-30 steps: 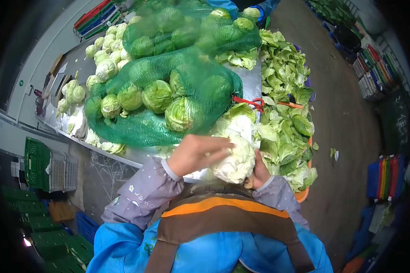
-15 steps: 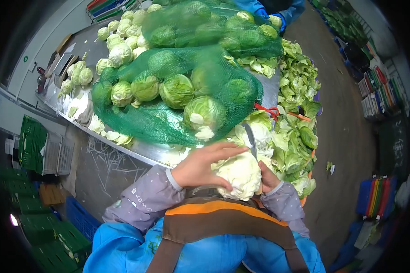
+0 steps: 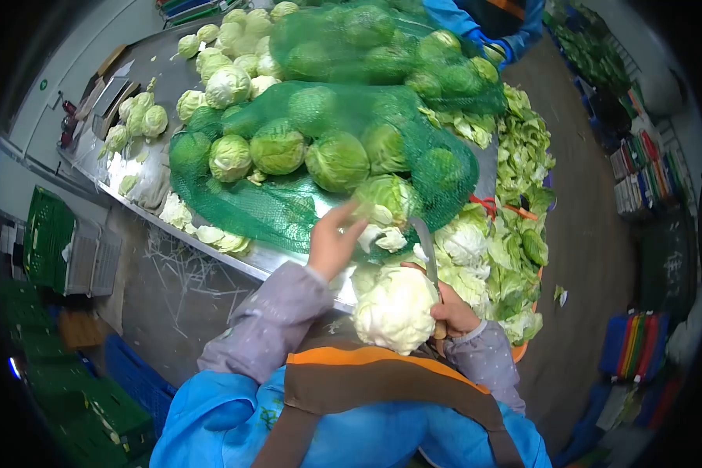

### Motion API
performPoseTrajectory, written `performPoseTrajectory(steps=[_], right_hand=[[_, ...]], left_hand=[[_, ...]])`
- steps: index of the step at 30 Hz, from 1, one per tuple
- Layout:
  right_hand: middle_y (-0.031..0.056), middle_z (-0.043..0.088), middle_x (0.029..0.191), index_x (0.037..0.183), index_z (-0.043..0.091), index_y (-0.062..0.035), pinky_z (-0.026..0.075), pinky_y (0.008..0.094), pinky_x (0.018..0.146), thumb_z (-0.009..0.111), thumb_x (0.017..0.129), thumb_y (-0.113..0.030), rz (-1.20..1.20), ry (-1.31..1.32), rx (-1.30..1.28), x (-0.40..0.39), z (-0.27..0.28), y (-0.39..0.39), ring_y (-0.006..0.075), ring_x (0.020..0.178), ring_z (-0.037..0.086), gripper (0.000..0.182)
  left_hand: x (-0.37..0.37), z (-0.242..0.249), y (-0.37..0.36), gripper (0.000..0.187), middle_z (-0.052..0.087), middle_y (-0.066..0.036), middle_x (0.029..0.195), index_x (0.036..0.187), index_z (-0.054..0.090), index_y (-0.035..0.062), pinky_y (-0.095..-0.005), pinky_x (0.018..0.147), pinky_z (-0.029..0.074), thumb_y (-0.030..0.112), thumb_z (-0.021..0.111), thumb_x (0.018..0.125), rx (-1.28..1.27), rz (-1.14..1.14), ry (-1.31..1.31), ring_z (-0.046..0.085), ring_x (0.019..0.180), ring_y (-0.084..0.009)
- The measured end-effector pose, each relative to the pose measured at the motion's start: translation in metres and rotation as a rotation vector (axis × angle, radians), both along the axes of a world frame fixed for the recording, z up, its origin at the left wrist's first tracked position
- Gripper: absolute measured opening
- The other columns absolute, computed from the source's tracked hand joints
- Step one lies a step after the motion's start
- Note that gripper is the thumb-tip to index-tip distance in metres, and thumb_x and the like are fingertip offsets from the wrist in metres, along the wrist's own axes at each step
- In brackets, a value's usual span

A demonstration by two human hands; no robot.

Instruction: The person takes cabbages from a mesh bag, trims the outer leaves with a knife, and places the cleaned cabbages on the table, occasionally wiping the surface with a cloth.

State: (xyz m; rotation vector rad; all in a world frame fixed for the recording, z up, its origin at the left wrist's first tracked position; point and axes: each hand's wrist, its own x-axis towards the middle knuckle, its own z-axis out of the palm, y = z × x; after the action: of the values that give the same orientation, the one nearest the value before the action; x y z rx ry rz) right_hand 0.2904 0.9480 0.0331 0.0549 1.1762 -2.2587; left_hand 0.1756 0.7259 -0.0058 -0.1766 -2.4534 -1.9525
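Note:
My right hand is wrapped round the wooden handle of a knife, its curved blade pointing away from me. Against that hand, at the table's near edge, is a pale, trimmed cabbage; whether the fingers also support it is hidden. My left hand is off the cabbage, fingers apart, near loose leaf pieces and the opening of a green mesh bag. A green cabbage lies at the bag's opening, with several more under the mesh.
Leaves fill a container along the table's right side. Trimmed cabbages are heaped at the far left of the metal table. Across the table a co-worker's blue-gloved hand touches another bag. Green crates stand at left.
My left hand has let go of the pale cabbage and moved forward and left towards the bag. The cabbage has turned and shifted slightly left; the knife stays in my right hand.

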Motion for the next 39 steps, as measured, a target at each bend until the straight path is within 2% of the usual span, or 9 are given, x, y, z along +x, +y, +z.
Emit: performPoseTrajectory(steps=[5, 7, 17, 23, 26, 27, 32, 36, 39], right_hand=[[0.0147, 0.052, 0.126, 0.136, 0.032, 0.0071, 0.045, 0.0351, 0.094, 0.082, 0.060, -0.033, -0.110, 0.044, 0.179, -0.019, 0.032, -0.028, 0.0227, 0.111, 0.055, 0.099], [0.0137, 0.056, 0.119, 0.135, 0.036, 0.0062, 0.049, 0.0312, 0.088, 0.080, 0.064, -0.025, -0.222, 0.012, 0.318, -0.031, 0.056, -0.064, 0.0205, 0.105, 0.058, 0.089], [0.0147, 0.067, 0.093, 0.090, 0.064, 0.0047, 0.051, 0.0311, 0.074, 0.078, 0.064, 0.001, -0.078, 0.787, 0.671, -0.131, 0.092, -0.177, 0.0209, 0.084, 0.065, 0.030], [0.0088, 0.068, 0.082, 0.085, 0.063, 0.0030, 0.050, 0.0262, 0.065, 0.074, 0.067, 0.005, -0.005, 0.676, 0.880, -0.143, 0.045, -0.195, 0.0148, 0.076, 0.065, 0.020], [0.0036, 0.065, 0.074, 0.084, 0.064, 0.0006, 0.047, 0.0238, 0.064, 0.074, 0.071, 0.000, -0.081, 0.513, 0.895, -0.140, 0.042, -0.185, 0.0114, 0.069, 0.061, 0.017], [0.0029, 0.065, 0.073, 0.084, 0.064, 0.0002, 0.047, 0.0231, 0.063, 0.074, 0.072, -0.003, -0.117, 0.374, 0.873, -0.136, 0.038, -0.175, 0.0104, 0.066, 0.059, 0.016], [0.0033, 0.062, 0.068, 0.087, 0.060, -0.0003, 0.039, 0.0204, 0.046, 0.070, 0.078, -0.005, -0.306, 0.102, 0.817, -0.107, 0.033, -0.141, 0.0067, 0.053, 0.052, 0.015], [0.0045, 0.061, 0.066, 0.089, 0.057, -0.0021, 0.034, 0.0191, 0.039, 0.068, 0.080, -0.005, -0.595, 0.017, 0.713, -0.091, 0.007, -0.138, 0.0063, 0.045, 0.048, 0.014], [0.0046, 0.061, 0.065, 0.088, 0.058, -0.0031, 0.033, 0.0190, 0.037, 0.068, 0.080, -0.005, -0.649, -0.068, 0.691, -0.086, 0.015, -0.156, 0.0059, 0.042, 0.046, 0.013]], left_hand=[[0.051, -0.028, -0.037, 0.090, 0.029, -0.013, 0.145, 0.146, 0.010, 0.0118, -0.0389, 0.099, 0.041, 0.015, 0.071, 0.080, 0.164, -0.237, -0.046, 0.037, 0.129, -0.0298], [0.053, 0.085, -0.058, 0.090, 0.032, -0.012, 0.142, 0.146, 0.013, 0.0120, -0.0388, 0.105, 0.033, 0.013, 0.072, 0.078, 0.900, -0.519, -1.042, 0.037, 0.129, -0.0272], [-0.009, 0.081, -0.199, 0.083, 0.050, -0.007, 0.128, 0.138, 0.037, 0.0075, -0.0338, 0.101, 0.038, 0.018, 0.080, 0.067, 0.144, -0.438, -0.102, 0.048, 0.118, -0.0197], [-0.099, 0.036, -0.378, 0.066, 0.047, -0.017, 0.131, 0.138, 0.033, 0.0078, -0.0418, 0.099, 0.044, 0.035, 0.063, 0.086, 1.245, 0.261, -0.421, 0.051, 0.116, -0.0295], [-0.161, -0.073, -0.488, 0.056, 0.048, -0.012, 0.132, 0.134, 0.039, 0.0139, -0.0483, 0.100, 0.041, 0.041, 0.057, 0.089, 0.622, 0.409, -0.006, 0.050, 0.118, -0.0316], [-0.157, -0.001, -0.468, 0.051, 0.052, -0.012, 0.127, 0.131, 0.042, 0.0100, -0.0448, 0.099, 0.043, 0.037, 0.057, 0.090, 1.240, 0.588, -0.330, 0.052, 0.114, -0.0305], [-0.187, 0.005, -0.427, 0.048, 0.057, -0.012, 0.119, 0.127, 0.046, 0.0045, -0.0352, 0.089, 0.050, 0.031, 0.059, 0.089, 1.381, 0.461, -0.337, 0.058, 0.105, -0.0266], [-0.165, 0.068, -0.297, 0.047, 0.060, -0.013, 0.113, 0.116, 0.058, 0.0030, -0.0355, 0.087, 0.050, 0.030, 0.070, 0.080, -0.139, -0.155, -0.180, 0.057, 0.106, -0.0220], [-0.177, 0.019, -0.250, 0.069, 0.059, -0.015, 0.112, 0.119, 0.057, 0.0067, -0.0400, 0.092, 0.045, 0.037, 0.082, 0.062, -0.691, 0.003, 0.152, 0.055, 0.109, -0.0276]])
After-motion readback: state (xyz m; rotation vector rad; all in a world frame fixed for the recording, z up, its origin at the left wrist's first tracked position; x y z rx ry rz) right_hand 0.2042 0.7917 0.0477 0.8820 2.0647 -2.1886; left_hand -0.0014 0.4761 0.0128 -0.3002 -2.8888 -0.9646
